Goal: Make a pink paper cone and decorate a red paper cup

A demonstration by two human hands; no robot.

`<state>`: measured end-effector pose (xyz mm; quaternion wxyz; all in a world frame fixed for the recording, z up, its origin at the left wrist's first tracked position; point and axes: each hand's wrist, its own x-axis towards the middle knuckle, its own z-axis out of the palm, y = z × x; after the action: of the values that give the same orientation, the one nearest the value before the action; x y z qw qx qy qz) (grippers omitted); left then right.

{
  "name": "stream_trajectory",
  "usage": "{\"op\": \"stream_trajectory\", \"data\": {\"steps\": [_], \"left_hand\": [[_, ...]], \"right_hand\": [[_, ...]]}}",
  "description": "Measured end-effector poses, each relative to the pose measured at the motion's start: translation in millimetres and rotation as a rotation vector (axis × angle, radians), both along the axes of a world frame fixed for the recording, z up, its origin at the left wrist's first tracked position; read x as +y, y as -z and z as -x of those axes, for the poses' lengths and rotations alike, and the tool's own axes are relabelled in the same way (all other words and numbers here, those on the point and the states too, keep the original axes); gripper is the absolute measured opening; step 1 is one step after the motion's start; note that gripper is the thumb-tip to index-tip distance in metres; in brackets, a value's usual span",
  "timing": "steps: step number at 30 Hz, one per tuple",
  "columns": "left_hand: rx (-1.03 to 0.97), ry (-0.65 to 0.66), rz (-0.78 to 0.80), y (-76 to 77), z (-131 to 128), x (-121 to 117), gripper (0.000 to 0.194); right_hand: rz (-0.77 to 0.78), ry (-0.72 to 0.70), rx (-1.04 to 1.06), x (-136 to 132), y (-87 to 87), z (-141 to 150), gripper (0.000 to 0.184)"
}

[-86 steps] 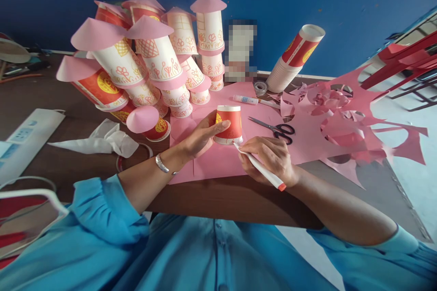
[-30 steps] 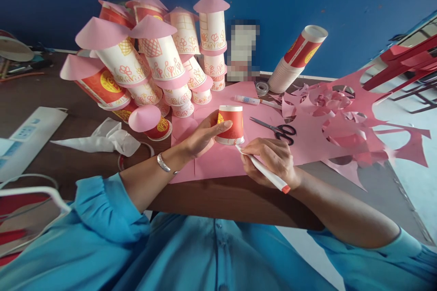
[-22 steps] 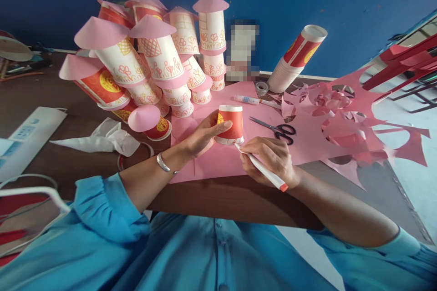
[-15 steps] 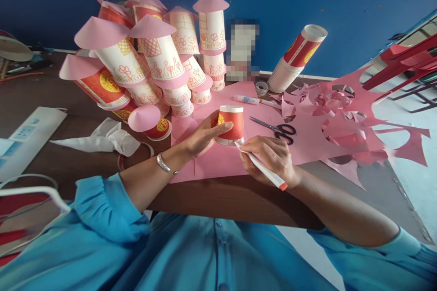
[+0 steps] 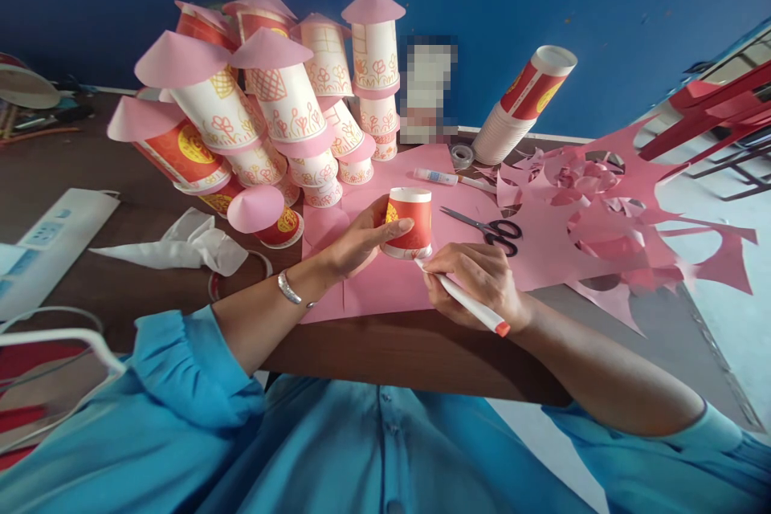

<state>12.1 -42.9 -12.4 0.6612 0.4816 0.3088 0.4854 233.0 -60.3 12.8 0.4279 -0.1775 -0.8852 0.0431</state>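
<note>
My left hand (image 5: pixel 365 239) is wrapped round a red paper cup (image 5: pixel 415 218) with yellow print, its thumb across the near side. The cup is held above pink paper (image 5: pixel 385 293), with a white band along its lower edge. In my right hand (image 5: pixel 475 277) is a white marker pen (image 5: pixel 468 303) with an orange-red end, gripped like a pencil. Its tip is at the cup's lower edge; whether it touches I cannot tell. Black-handled scissors (image 5: pixel 497 234) lie just beyond my right hand.
Paper-cup towers (image 5: pixel 283 104) with pink cone roofs crowd the back left. A stack of cups (image 5: pixel 511 124), a tape roll (image 5: pixel 463 156) and a glue tube (image 5: pixel 434 176) stand or lie behind. Pink paper scraps (image 5: pixel 602 201) spread rightward; a white crumpled wrapper (image 5: pixel 186 245) lies left.
The cup has shifted very slightly right. The marker's tip has moved slightly down along the cup's lower edge. Both hands keep their hold.
</note>
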Motion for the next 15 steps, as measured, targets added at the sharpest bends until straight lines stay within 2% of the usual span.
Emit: {"op": "stream_trajectory", "data": {"steps": [6, 11, 15], "left_hand": [[-0.002, -0.008, -0.002, 2.8, 0.7, -0.1, 0.047], [-0.071, -0.013, 0.067, 0.2, 1.1, 0.0, 0.045], [-0.097, 0.025, 0.086, 0.5, 3.7, 2.1, 0.045]], "right_hand": [[0.008, -0.009, 0.006, -0.3, -1.8, 0.9, 0.027], [-0.045, -0.021, 0.084, 0.9, -2.2, 1.9, 0.025], [-0.062, -0.018, 0.099, 1.7, -1.8, 1.8, 0.023]]}}
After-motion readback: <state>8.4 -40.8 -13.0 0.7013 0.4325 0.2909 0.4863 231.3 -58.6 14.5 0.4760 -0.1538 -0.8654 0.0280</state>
